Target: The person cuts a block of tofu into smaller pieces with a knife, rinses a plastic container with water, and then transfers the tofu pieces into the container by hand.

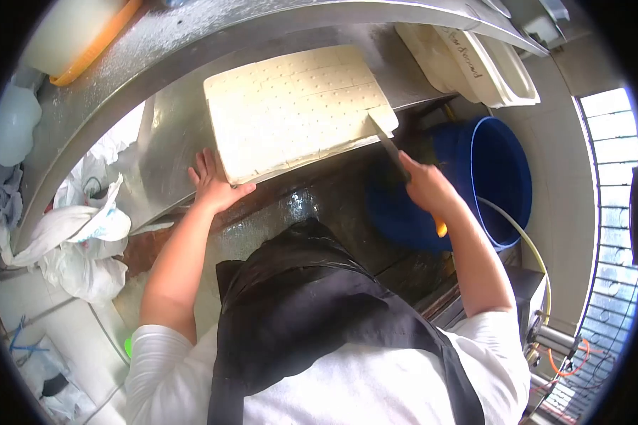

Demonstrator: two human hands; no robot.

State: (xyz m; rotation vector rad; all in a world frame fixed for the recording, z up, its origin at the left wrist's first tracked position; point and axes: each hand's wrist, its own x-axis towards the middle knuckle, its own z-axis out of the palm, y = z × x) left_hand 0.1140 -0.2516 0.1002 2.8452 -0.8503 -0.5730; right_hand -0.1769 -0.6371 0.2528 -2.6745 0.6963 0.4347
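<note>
A large pale slab of tofu [298,106], scored into strips and dimpled on top, lies on a steel counter [163,142]. My left hand [213,184] rests flat against the slab's near left corner, fingers spread. My right hand [427,185] grips a knife [388,145] with an orange handle end. The blade's tip sits in the slab's near right corner, along a cut line.
A blue bucket [503,170] stands to the right, with a pale hose [524,241] running past it. White tubs [475,64] sit at the back right, an orange-rimmed tray [78,42] at the back left. Crumpled plastic bags [85,227] lie on the left. I wear a black apron.
</note>
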